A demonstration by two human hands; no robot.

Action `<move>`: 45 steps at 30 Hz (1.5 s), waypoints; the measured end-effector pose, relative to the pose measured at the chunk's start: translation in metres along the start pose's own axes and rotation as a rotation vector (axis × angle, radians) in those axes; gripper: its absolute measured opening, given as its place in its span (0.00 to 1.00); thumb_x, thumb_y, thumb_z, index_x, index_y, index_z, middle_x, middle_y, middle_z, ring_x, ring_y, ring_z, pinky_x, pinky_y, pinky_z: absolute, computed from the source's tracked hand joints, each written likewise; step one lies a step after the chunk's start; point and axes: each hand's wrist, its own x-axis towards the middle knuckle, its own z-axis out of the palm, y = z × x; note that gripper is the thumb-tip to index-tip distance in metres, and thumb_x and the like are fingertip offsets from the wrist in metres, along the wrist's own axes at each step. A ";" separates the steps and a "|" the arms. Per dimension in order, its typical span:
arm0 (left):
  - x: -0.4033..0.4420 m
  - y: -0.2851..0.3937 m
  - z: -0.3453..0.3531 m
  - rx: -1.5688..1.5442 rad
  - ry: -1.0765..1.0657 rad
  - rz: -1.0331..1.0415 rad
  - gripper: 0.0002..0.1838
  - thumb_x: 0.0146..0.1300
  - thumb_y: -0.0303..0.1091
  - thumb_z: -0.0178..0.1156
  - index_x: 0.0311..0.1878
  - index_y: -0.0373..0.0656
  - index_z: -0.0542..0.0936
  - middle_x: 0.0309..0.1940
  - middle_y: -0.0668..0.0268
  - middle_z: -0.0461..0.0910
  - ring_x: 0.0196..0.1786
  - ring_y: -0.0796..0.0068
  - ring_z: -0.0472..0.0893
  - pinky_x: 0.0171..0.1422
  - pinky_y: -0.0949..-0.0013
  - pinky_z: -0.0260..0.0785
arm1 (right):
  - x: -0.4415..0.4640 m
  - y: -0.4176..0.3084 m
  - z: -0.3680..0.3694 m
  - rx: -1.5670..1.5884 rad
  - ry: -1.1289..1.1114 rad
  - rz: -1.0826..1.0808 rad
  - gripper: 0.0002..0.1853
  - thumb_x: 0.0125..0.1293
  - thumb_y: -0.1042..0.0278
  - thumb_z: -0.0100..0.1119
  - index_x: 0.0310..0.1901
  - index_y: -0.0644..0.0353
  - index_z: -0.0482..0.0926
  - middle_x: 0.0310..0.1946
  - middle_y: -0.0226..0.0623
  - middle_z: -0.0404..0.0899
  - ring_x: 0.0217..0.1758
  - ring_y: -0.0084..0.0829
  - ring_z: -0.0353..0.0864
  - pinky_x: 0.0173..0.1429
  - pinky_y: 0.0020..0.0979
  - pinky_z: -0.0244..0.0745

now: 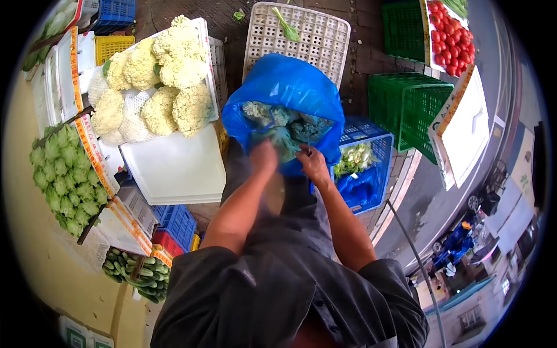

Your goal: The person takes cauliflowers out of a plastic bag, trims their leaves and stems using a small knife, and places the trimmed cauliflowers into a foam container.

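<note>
A large blue plastic bag (296, 78) stands with its mouth toward me, holding several heads that look like cauliflower (261, 111), tinted blue by the plastic. A stalk with pale green leaves (282, 142) shows at the bag's mouth. My left hand (264, 158) reaches in at that stalk; its fingers are smeared by motion and partly hidden. At the right side of the mouth, my right hand (314, 165) is closed, its fingers bent around something small and dark that I cannot make out.
A white plastic crate (255, 35) lies behind the bag. Cauliflowers (139, 66) fill a box at left beside a white foam lid (174, 168). A blue crate (380, 168) with greens, green crates (386, 110) and tomatoes (449, 43) stand right. Lettuces (67, 174) and cucumbers (139, 275) sit left.
</note>
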 end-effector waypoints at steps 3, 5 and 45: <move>-0.002 0.004 0.007 0.027 0.060 -0.022 0.25 0.55 0.50 0.73 0.51 0.46 0.80 0.38 0.54 0.88 0.45 0.47 0.86 0.56 0.50 0.75 | -0.009 -0.002 -0.005 -0.013 -0.020 -0.014 0.32 0.65 0.54 0.64 0.64 0.69 0.76 0.48 0.48 0.83 0.45 0.38 0.85 0.40 0.36 0.84; -0.006 0.003 0.015 0.015 0.131 -0.007 0.24 0.54 0.49 0.74 0.49 0.46 0.80 0.38 0.54 0.88 0.46 0.48 0.86 0.58 0.51 0.74 | -0.014 0.000 -0.006 -0.003 -0.037 -0.015 0.32 0.65 0.53 0.65 0.65 0.69 0.76 0.48 0.48 0.83 0.44 0.37 0.84 0.39 0.35 0.83; -0.012 0.098 -0.149 -0.038 -0.094 -0.046 0.31 0.47 0.54 0.69 0.50 0.40 0.85 0.47 0.47 0.87 0.53 0.44 0.85 0.57 0.51 0.77 | -0.073 -0.034 -0.125 -0.366 0.237 -0.287 0.17 0.65 0.54 0.65 0.33 0.63 0.78 0.30 0.57 0.82 0.35 0.61 0.82 0.40 0.52 0.76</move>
